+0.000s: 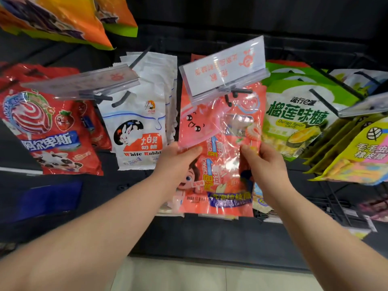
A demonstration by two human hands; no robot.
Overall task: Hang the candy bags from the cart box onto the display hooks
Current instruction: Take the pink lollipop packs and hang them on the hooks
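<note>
**Pink candy bag at the centre hook**

We hold the pink candy bag (222, 169) with both hands. Our left hand (178, 162) pinches its left edge, and our right hand (265, 164) pinches its right edge. The bag's top sits just below the black display hook (243, 90), under the clear price holder (224, 66). White Rabbit bags (136, 127) hang to the left, green durian candy bags (294, 118) to the right.

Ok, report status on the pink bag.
Left hand and right hand both pinch pink candy bag. Top at hook, threading unclear. Price-tag holder overhangs it.
</note>
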